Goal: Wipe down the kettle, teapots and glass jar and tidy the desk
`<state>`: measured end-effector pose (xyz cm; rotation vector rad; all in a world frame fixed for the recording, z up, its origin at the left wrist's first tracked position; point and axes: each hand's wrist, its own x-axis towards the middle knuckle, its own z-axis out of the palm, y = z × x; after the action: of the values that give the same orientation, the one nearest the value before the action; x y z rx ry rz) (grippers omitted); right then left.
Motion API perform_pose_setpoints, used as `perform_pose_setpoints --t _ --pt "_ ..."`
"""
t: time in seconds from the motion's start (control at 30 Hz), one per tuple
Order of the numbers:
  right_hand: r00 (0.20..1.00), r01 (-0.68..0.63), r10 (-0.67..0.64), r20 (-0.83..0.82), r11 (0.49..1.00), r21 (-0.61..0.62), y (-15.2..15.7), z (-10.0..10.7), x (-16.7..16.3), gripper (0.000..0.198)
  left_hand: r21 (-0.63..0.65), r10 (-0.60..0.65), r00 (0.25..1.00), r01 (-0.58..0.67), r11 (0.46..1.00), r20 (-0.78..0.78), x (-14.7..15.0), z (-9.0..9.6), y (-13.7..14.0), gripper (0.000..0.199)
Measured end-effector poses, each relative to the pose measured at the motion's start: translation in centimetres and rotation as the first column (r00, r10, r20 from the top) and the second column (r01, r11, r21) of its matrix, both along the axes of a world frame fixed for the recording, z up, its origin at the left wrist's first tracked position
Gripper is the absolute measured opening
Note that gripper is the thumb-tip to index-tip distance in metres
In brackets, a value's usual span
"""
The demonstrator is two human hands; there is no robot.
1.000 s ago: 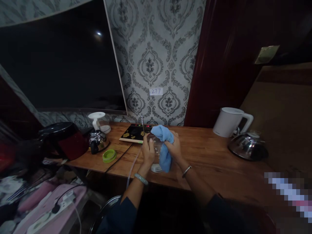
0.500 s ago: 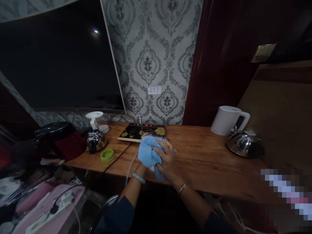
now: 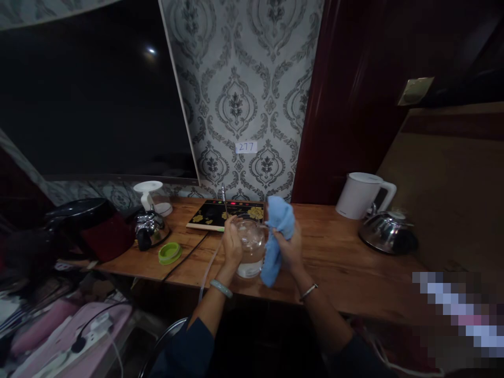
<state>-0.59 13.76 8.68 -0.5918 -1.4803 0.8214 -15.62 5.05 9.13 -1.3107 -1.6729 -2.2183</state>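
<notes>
A clear glass pot (image 3: 252,245) is in front of me at the table's near side. My left hand (image 3: 232,245) is closed around its left side, and some of those fingers are hidden behind the glass. To the right of the pot, my right hand (image 3: 291,249) grips a bunched light blue cloth (image 3: 279,218), one end of which hangs down beside the glass. Behind the pot lies a black induction cooker (image 3: 212,211) with gold flowers and a lit red display. A thin metal spout (image 3: 224,194) rises near the cooker's middle.
On the wooden table (image 3: 326,273), a green bowl (image 3: 170,253), a small steel kettle (image 3: 151,230) and a red-black appliance (image 3: 96,231) stand left. A white electric kettle (image 3: 359,195) and a steel kettle (image 3: 384,233) stand right. A cable (image 3: 187,256) crosses the front edge.
The blue cloth has moved right, off the glass pot, with my right hand. The pot now shows uncovered, with my left hand at its side. The view has shifted slightly.
</notes>
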Motion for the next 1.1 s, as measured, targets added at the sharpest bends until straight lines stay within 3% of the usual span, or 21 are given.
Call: perform_pose_setpoints --t 0.13,0.23,0.33,0.43,0.53,0.7,0.83,0.93,1.03,1.1 --pt "0.999 -0.031 0.030 0.044 0.999 0.030 -0.3 -0.8 -1.4 0.038 -0.010 -0.024 1.000 0.024 1.000 0.013 0.0 0.0 0.1 0.053" --pt "1.000 -0.008 0.006 -0.025 0.997 -0.082 -1.0 -3.5 -1.2 0.042 -0.013 -0.012 1.000 0.012 1.000 0.004 0.1 0.2 0.0 0.054" --pt "0.997 -0.066 0.058 -0.040 0.974 -0.218 -1.9 -6.4 -0.3 0.041 -0.014 -0.010 1.000 0.010 1.000 -0.002 0.1 0.3 -0.1 0.054" --pt "0.991 -0.117 0.129 0.038 0.967 -0.225 -2.4 -7.8 0.9 0.039 -0.021 -0.016 1.000 0.016 1.000 -0.003 0.1 0.2 0.0 0.053" --pt "0.989 -0.125 0.142 0.041 0.954 -0.271 -3.0 -7.7 1.8 0.037 -0.018 -0.014 1.000 0.014 1.000 -0.001 0.1 0.1 -0.1 0.055" --pt "0.992 -0.126 0.109 -0.063 0.888 -0.443 -6.4 -6.2 2.5 0.038 -0.033 -0.027 1.000 0.028 0.999 0.015 0.4 0.4 -0.1 0.059" --pt "0.971 -0.238 0.205 -0.126 0.890 -0.390 -9.8 -4.5 3.0 0.042 -0.073 -0.055 0.995 0.061 0.995 0.083 0.7 0.4 -1.1 0.063" --pt "0.957 -0.290 0.271 -0.104 0.906 -0.307 -11.1 -3.6 3.4 0.048 -0.134 -0.049 0.986 0.070 0.988 0.157 1.5 -0.5 -4.0 0.066" --pt "0.943 -0.330 0.330 -0.043 0.912 -0.245 -11.6 -3.6 3.2 0.047 -0.127 -0.080 0.993 0.090 0.988 0.087 3.4 -2.4 -8.5 0.068" --pt "0.931 -0.357 0.365 0.011 0.916 -0.185 -12.2 -4.0 2.6 0.052 -0.128 -0.173 0.984 0.177 0.976 0.044 4.9 -4.0 -11.4 0.077"
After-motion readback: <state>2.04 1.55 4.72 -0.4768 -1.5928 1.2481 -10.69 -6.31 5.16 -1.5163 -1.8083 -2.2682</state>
